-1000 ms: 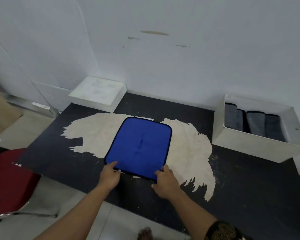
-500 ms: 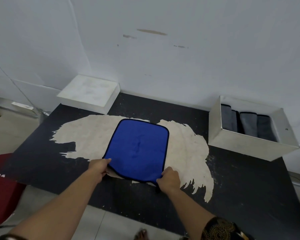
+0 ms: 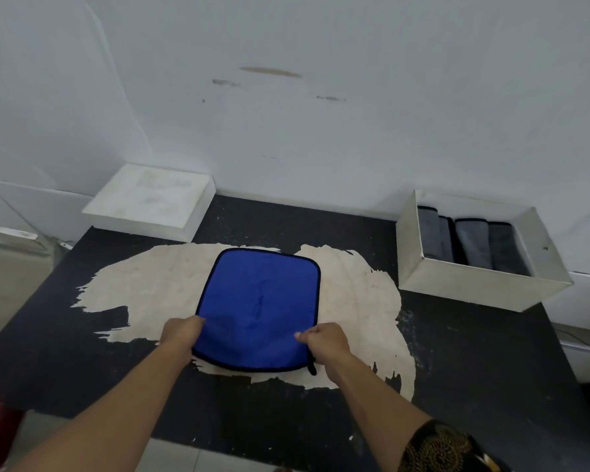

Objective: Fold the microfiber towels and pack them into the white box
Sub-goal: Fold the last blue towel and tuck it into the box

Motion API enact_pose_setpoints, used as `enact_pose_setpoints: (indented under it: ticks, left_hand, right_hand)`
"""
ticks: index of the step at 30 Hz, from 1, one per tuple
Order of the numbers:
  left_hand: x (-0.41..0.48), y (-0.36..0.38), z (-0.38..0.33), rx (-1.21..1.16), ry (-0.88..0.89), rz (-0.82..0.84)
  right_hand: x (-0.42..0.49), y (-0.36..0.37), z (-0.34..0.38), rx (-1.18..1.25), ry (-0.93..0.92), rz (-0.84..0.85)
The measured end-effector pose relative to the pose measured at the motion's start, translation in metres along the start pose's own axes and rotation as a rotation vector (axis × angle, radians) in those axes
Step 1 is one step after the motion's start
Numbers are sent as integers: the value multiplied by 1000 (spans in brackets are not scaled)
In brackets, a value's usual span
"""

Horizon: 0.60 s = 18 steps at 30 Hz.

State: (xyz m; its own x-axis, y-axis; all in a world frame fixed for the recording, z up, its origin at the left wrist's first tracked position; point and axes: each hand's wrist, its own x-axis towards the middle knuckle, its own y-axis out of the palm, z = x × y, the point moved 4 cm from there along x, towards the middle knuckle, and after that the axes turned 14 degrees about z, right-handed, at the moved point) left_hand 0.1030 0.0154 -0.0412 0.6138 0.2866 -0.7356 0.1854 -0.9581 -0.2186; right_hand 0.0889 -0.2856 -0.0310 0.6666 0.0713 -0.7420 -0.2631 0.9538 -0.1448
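Both hands, left point(image 3: 181, 335) and right point(image 3: 326, 342), pinch the blue towel's point(image 3: 259, 301) near corners, grip closed, first fold pending; grey towels point(image 3: 470, 243) already fill the box point(image 3: 474, 284).

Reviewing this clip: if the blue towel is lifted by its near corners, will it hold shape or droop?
Likely droops: the blue towel bends where the left hand and right hand grip its near corners. Probably light, being thin and lying flat on the table.

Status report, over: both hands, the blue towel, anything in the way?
Left hand and right hand each grip a near corner of the blue towel. Towel spread flat, near edge raised. Nothing between it and the white box.
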Motion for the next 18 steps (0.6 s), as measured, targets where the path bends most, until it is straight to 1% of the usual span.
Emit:
enact_pose_setpoints:
  ticks: [2,3,5,8,10,12,15,18]
  left_hand:
    - [0,-1,-6,28,5,-69]
    - [1,0,-10,23,21,-72]
    - [-1,7,-21,-33,52,-11]
    - [-10,26,-48,-157,56,123]
    - [-19,38,-76,-169,78,177]
    - [-35,50,-113,-153,164,211]
    - [-68,62,-170,-94,392,227]
    - [-102,65,-195,-43,556,206]
  right_hand:
    - [0,-5,-1,29,-5,-27]
    - [0,-7,-1,38,-3,-40]
    - [0,-13,4,141,-3,-57]
    - [-6,-27,24,471,-29,-32]
    - [-12,-43,46,541,-81,-59]
    - [-22,-62,72,592,-175,-109]
    - [-43,-96,107,605,-317,-208]
    - [-68,-121,122,622,-471,-261]
